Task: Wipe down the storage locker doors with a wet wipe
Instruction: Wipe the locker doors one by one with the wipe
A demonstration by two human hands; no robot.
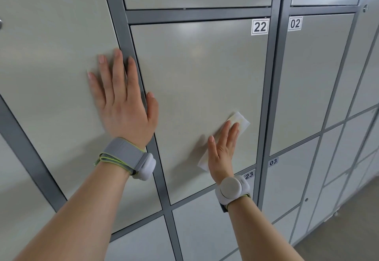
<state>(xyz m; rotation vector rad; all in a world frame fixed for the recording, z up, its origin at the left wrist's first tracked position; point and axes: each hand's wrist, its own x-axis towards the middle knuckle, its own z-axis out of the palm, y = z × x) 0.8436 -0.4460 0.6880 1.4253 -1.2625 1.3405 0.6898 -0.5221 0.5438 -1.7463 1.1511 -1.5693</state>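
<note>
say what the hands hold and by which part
Nothing gripped: right hand presses wet wipe flat onto door 22 at its middle; left hand empty.

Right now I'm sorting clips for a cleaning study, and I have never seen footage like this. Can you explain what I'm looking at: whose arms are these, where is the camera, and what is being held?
There is no machine here. These are a person's two bare arms, filmed by one wide-angle camera worn on their head, looking forward and down. In front are pale locker doors set in a grey frame. The left hand lies flat, fingers straight, across the frame and the neighbouring door. The right hand presses a white wet wipe flat against door 22, low on its right side; nothing is gripped. Each wrist wears a grey band with a round pale device.
</note>
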